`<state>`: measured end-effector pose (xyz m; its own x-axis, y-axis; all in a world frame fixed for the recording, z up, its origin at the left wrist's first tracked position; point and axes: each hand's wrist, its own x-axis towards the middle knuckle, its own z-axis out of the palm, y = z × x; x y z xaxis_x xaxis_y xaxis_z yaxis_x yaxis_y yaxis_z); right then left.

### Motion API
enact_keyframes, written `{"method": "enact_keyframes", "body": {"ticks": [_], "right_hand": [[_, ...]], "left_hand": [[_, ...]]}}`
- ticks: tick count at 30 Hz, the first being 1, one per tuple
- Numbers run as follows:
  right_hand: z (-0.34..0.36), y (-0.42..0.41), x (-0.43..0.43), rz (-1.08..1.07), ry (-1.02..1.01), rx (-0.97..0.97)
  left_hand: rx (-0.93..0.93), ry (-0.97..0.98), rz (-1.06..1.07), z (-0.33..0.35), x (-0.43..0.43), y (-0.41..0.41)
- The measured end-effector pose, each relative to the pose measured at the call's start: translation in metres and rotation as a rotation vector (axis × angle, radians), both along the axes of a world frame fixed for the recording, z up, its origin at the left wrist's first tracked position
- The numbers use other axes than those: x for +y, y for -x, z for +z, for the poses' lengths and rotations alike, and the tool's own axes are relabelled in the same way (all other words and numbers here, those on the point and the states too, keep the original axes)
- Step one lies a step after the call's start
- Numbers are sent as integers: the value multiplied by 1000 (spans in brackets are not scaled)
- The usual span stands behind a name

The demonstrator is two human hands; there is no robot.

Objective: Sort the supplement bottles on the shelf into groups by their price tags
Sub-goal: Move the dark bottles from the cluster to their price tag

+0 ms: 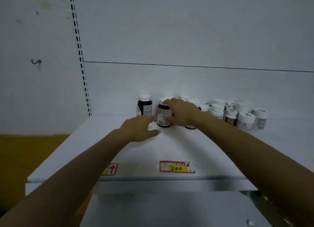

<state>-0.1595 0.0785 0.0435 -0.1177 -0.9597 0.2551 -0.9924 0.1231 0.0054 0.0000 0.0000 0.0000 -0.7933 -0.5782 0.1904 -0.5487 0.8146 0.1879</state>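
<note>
Two hands met on the shelf point(169, 147): right hand point(182, 113), grip curled round the upright pink-labelled bottle point(162, 120) beside a dark bottle point(144, 107); left hand point(138, 128) spread, empty; lifting upright, label outward, probably suited best.

On the shelf point(169, 147) before you, the left bottle point(144, 106) stands far back. The held bottle point(163, 115) stands just right of it and nearer to you, inside your right hand point(181, 112), with your left hand point(139, 127) close by in front. The bunch of bottles point(237, 114) crowds together further right, while the middle tag point(176, 167) and the left tag point(112, 169) sit on the shelf's front edge, the left one partly behind your left arm.
</note>
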Motion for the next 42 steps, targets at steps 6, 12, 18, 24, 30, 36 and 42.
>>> {"method": "enact_keyframes", "body": {"ticks": [6,12,18,24,30,36,42], "right_hand": [[12,16,-65,-47,-14,56],[4,35,-98,-32,-75,83],[11,37,-93,16,-137,59],[11,19,-65,113,-29,-107],[22,5,-6,109,262,-697],[6,-21,61,180,516,-1167],[-28,-55,87,357,311,-1456]], "left_hand": [[191,-212,-62,0,-40,25],[235,-283,-89,-7,-67,39],[242,-344,-74,-12,-59,38],[358,-385,-36,-12,-32,36],[613,-409,-56,-20,24,31],[860,-691,-31,-6,76,5],[1005,-1133,-104,-6,108,-45]]}}
